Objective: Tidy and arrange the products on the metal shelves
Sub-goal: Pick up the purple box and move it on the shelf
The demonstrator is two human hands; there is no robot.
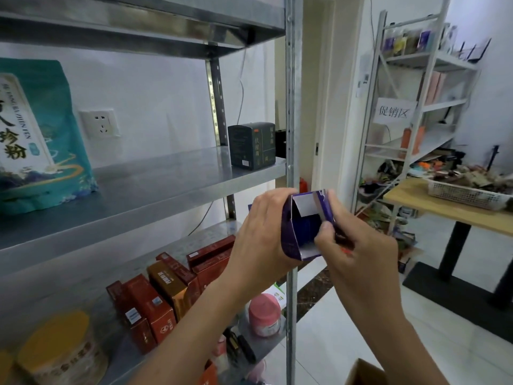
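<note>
Head view: both hands on a purple carton, held up in front of the metal shelves.
Left hand wraps round the carton's left side, fingers curled behind it. Right hand closes in from the other side, thumb pinching at the open end, where white inner flaps show. The carton hangs in the air between the two hands, touching no shelf, right against the steel upright post. Up and left of the hands a dark green box stands on the shelf's near corner, and far left sits a teal pouch. Below the left forearm there's a row of red boxes leaning together, and a pink jar just under the wrists.
</note>
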